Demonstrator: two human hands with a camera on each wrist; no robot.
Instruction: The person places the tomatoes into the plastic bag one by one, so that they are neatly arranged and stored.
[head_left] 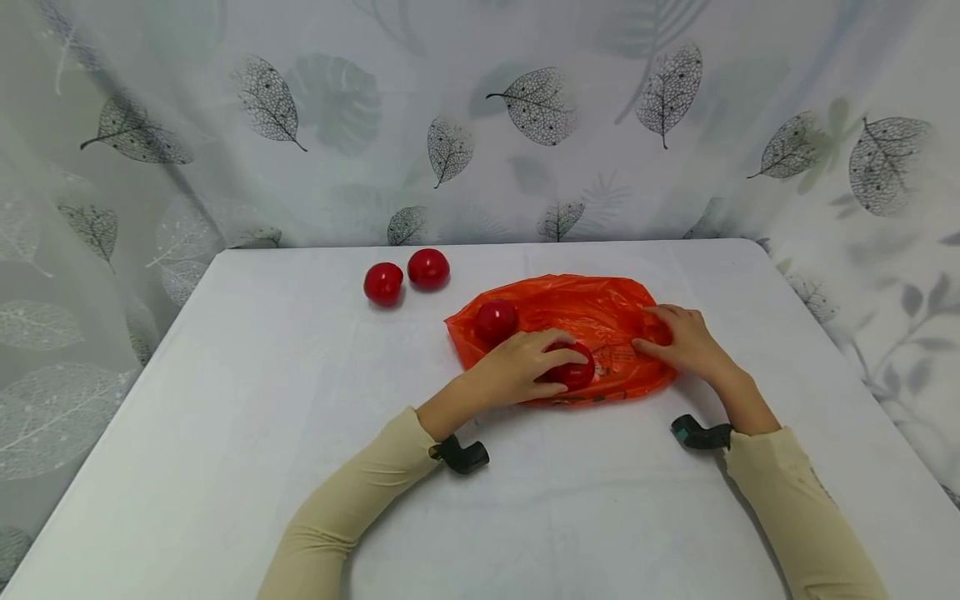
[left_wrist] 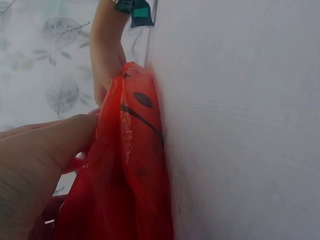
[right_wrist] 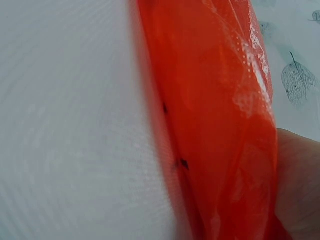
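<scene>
A crumpled orange-red plastic bag (head_left: 600, 304) lies flat on the table. My left hand (head_left: 517, 367) reaches over its near side and grips a red tomato (head_left: 576, 372), with fingers curled over the top and the thumb at the near side. Another tomato (head_left: 496, 322) rests on the left part of the bag. At the bag's right end, my right hand (head_left: 686, 342) holds the plastic between thumb and fingers; a darker red bulge shows there, its kind hidden. In the left wrist view, the bag's folded edge (left_wrist: 142, 135) stands beside the left hand (left_wrist: 45, 150). The right wrist view shows mostly bag (right_wrist: 210, 120).
Two more tomatoes, one nearer (head_left: 383, 284) and one farther back (head_left: 428, 269), sit on the white table (head_left: 247, 400) left of the bag. A leaf-patterned curtain (head_left: 480, 100) hangs behind the table. Dark wrist-worn devices (head_left: 462, 457) sit at both cuffs.
</scene>
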